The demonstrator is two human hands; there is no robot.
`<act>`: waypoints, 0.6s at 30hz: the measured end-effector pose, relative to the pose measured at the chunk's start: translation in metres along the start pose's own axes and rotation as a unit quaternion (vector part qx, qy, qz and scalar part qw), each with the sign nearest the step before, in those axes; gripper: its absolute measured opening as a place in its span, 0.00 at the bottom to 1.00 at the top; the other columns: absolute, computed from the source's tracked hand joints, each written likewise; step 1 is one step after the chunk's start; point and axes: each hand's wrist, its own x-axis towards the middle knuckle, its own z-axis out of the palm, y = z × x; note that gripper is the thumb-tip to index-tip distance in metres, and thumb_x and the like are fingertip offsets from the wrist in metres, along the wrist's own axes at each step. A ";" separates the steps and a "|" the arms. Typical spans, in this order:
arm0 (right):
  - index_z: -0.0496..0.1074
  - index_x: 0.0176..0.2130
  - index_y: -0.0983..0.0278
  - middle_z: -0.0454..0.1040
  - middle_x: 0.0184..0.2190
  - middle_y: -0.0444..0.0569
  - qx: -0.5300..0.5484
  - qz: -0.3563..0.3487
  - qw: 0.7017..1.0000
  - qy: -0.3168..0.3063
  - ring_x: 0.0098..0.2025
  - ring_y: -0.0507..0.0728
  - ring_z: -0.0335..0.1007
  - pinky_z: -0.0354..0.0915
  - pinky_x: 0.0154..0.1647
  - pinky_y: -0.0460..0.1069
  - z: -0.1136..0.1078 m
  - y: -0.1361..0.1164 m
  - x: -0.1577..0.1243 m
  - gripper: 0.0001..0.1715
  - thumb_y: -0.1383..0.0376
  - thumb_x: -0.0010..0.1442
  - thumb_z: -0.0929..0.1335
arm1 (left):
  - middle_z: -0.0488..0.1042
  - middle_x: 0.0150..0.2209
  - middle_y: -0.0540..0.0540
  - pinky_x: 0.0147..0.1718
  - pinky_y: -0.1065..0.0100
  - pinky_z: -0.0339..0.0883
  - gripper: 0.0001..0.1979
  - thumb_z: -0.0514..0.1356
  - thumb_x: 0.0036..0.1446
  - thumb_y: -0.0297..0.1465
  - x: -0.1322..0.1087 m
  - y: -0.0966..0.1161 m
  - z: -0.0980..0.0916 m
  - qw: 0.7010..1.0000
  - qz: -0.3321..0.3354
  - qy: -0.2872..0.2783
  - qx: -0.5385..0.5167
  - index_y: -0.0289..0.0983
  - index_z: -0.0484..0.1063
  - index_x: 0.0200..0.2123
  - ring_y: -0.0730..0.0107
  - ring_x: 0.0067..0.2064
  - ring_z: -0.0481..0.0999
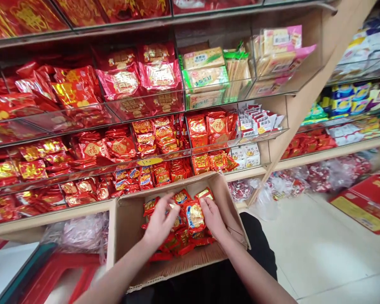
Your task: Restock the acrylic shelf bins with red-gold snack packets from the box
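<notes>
An open cardboard box [226,202] rests at my lap, with many small red and gold snack packets [183,238] loose inside. My right hand [213,214] is at the box's right side, its thumb and fingers closed on the edge of a red snack packet [195,216] with a pale, blue-edged print. Over the left part of the packets is my left hand [161,218], slightly blurred. Its thumb and forefinger are apart, and I make out no packet gripped between them. The lower fingers of that hand are partly hidden.
Shelves with clear plastic fronts [148,160] rise just beyond the box, filled with red packets and green-edged cracker packs [205,78]. A red stool [66,270] stands at left. On the tiled floor [329,253] at right lies a red carton [367,202].
</notes>
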 end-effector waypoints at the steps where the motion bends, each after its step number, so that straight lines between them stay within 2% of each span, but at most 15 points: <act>1: 0.63 0.30 0.62 0.66 0.25 0.43 0.001 -0.007 1.000 -0.010 0.29 0.52 0.63 0.59 0.31 0.46 0.004 -0.005 -0.003 0.19 0.52 0.57 0.55 | 0.70 0.33 0.48 0.33 0.70 0.65 0.19 0.47 0.54 0.42 -0.003 0.002 0.012 0.998 -0.022 -0.039 -0.040 0.38 0.61 0.45 0.71 0.33 0.70; 3: 0.64 0.32 0.62 0.67 0.26 0.43 0.039 -0.009 0.999 -0.024 0.30 0.52 0.63 0.59 0.33 0.46 0.013 -0.013 -0.011 0.16 0.53 0.55 0.58 | 0.68 0.25 0.51 0.28 0.72 0.63 0.17 0.49 0.53 0.43 -0.005 0.001 0.027 0.994 -0.050 -0.047 -0.087 0.37 0.67 0.35 0.73 0.27 0.68; 4: 0.64 0.35 0.62 0.67 0.27 0.43 0.083 0.004 0.996 -0.034 0.31 0.52 0.63 0.60 0.34 0.46 0.016 -0.016 -0.015 0.15 0.54 0.54 0.61 | 0.67 0.23 0.52 0.27 0.72 0.61 0.16 0.50 0.52 0.43 -0.005 -0.002 0.030 0.993 -0.056 -0.029 -0.104 0.37 0.67 0.31 0.74 0.26 0.67; 6: 0.63 0.40 0.61 0.69 0.29 0.43 0.198 0.057 0.976 -0.064 0.32 0.52 0.65 0.61 0.35 0.46 0.021 -0.020 -0.023 0.18 0.55 0.51 0.65 | 0.65 0.22 0.53 0.25 0.74 0.59 0.14 0.52 0.50 0.42 -0.004 -0.009 0.032 0.989 -0.062 0.023 -0.132 0.36 0.66 0.28 0.76 0.25 0.64; 8: 0.65 0.38 0.62 0.70 0.28 0.42 0.281 0.123 0.946 -0.101 0.30 0.52 0.66 0.62 0.34 0.47 0.023 -0.021 -0.028 0.18 0.56 0.48 0.67 | 0.62 0.20 0.54 0.22 0.75 0.57 0.13 0.52 0.51 0.42 -0.003 -0.014 0.030 0.983 -0.073 0.061 -0.158 0.37 0.64 0.28 0.77 0.22 0.62; 10: 0.68 0.33 0.63 0.71 0.26 0.43 0.303 0.151 0.933 -0.120 0.30 0.52 0.67 0.63 0.33 0.47 0.022 -0.021 -0.029 0.14 0.57 0.48 0.68 | 0.60 0.19 0.55 0.21 0.75 0.55 0.13 0.52 0.51 0.42 -0.004 -0.014 0.028 0.977 -0.084 0.088 -0.175 0.37 0.63 0.28 0.78 0.21 0.60; 12: 0.70 0.32 0.63 0.72 0.26 0.43 0.298 0.152 0.936 -0.111 0.30 0.53 0.67 0.63 0.33 0.48 0.020 -0.022 -0.028 0.12 0.58 0.48 0.68 | 0.59 0.19 0.56 0.21 0.75 0.55 0.13 0.52 0.51 0.42 -0.004 -0.011 0.027 0.972 -0.091 0.108 -0.187 0.38 0.63 0.27 0.78 0.21 0.59; 15: 0.70 0.34 0.62 0.73 0.29 0.44 0.305 0.145 0.939 -0.067 0.33 0.53 0.68 0.64 0.34 0.48 0.020 -0.026 -0.028 0.13 0.58 0.49 0.68 | 0.57 0.18 0.56 0.21 0.75 0.55 0.12 0.52 0.51 0.41 -0.004 -0.006 0.030 0.966 -0.096 0.139 -0.198 0.38 0.61 0.26 0.79 0.20 0.57; 18: 0.67 0.38 0.61 0.72 0.34 0.45 0.318 0.158 0.932 -0.075 0.34 0.55 0.68 0.67 0.31 0.49 0.021 -0.032 -0.032 0.17 0.58 0.48 0.68 | 0.58 0.20 0.55 0.22 0.75 0.57 0.12 0.51 0.52 0.40 -0.003 -0.005 0.034 0.962 -0.088 0.166 -0.198 0.38 0.60 0.26 0.78 0.22 0.58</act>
